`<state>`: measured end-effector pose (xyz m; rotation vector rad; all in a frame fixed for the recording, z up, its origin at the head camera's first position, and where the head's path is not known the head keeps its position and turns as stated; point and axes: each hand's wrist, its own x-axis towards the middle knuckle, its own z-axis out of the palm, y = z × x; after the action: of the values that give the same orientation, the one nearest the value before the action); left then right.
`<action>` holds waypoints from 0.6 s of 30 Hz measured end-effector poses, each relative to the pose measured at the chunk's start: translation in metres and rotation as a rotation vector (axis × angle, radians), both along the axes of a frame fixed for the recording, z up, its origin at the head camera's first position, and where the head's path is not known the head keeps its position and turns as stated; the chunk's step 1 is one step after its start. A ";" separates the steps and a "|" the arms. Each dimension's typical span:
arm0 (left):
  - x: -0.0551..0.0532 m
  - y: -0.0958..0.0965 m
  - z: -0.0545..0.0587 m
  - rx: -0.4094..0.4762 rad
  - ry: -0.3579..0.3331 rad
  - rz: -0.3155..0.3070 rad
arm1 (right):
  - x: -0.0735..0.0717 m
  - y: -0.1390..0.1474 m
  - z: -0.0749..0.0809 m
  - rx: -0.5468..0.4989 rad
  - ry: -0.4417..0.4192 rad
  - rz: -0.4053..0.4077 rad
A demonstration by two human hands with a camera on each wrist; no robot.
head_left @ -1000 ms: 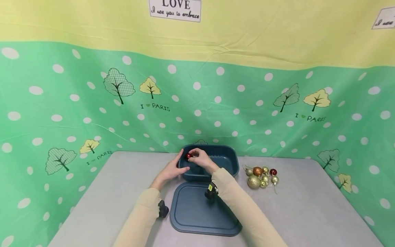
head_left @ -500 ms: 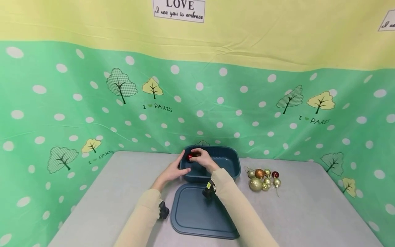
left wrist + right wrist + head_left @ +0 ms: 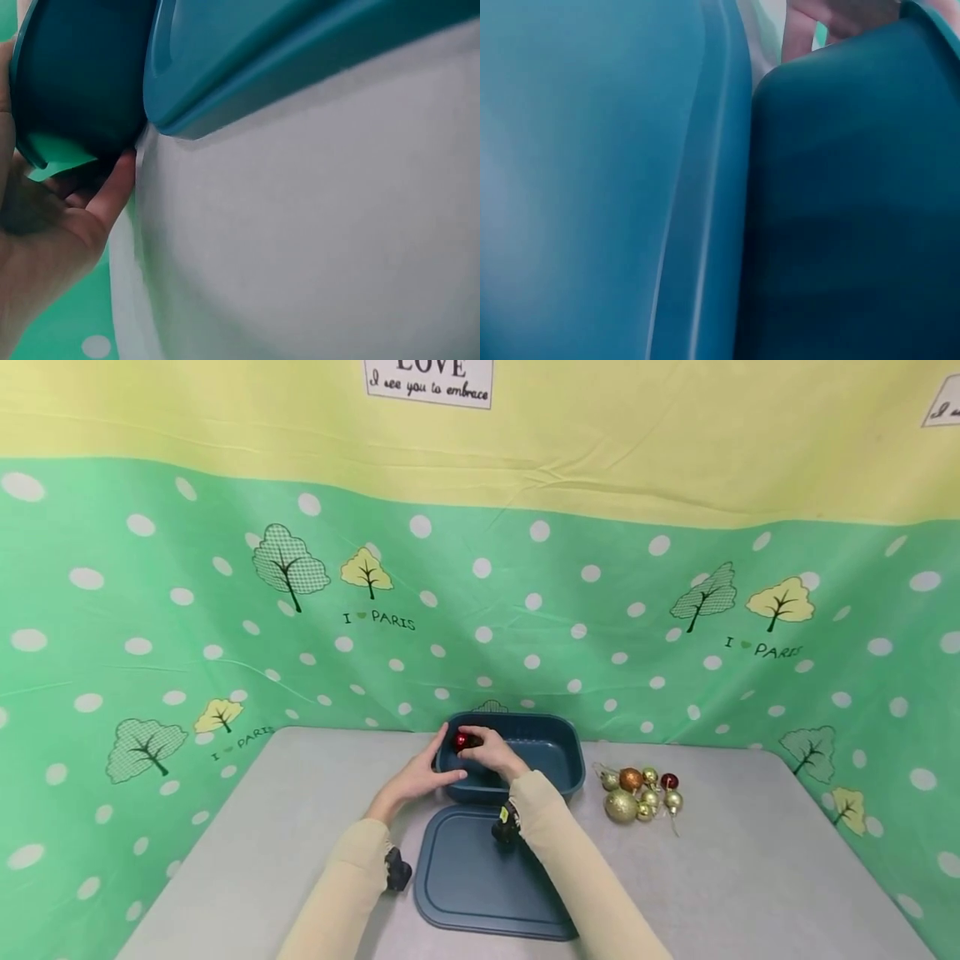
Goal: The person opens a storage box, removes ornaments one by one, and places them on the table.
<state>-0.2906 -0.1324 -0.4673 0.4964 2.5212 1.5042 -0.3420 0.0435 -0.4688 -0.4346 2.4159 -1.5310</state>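
Note:
A dark teal box (image 3: 558, 753) stands at the back of the table, its inside facing up in the head view. Around its left corner my left hand (image 3: 411, 777) holds on, thumb over the front side and fingers along the left wall. My right hand (image 3: 492, 752) reaches in over the front rim, with thumb and index finger about a shiny red bauble (image 3: 461, 741) in the left end. The flat lid (image 3: 487, 872) lies in front of the box. In the right wrist view the box wall (image 3: 855, 195) hides my right fingers.
Right of the box lies a cluster of Christmas baubles: a large gold one (image 3: 621, 807), an orange one (image 3: 631, 779), a dark red one (image 3: 669, 782) and several small gold ones. A green and yellow printed cloth (image 3: 525, 593) hangs behind the grey table (image 3: 735, 843).
The right thumb and index finger have spread apart, and the red bauble now shows between them. My left hand has stayed at the box corner. The view has shifted slightly.

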 end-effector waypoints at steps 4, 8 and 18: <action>-0.006 -0.002 -0.010 -0.002 0.002 -0.011 | 0.000 0.000 -0.001 0.008 0.028 0.021; -0.007 -0.003 -0.012 -0.001 0.001 -0.029 | 0.000 0.001 -0.002 0.026 0.048 0.043; -0.006 -0.002 -0.008 0.035 -0.003 -0.045 | 0.002 0.004 0.002 0.034 0.081 0.032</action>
<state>-0.2968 -0.1347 -0.4750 0.5521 2.4681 1.5336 -0.3396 0.0470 -0.4665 -0.5361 2.4789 -1.4842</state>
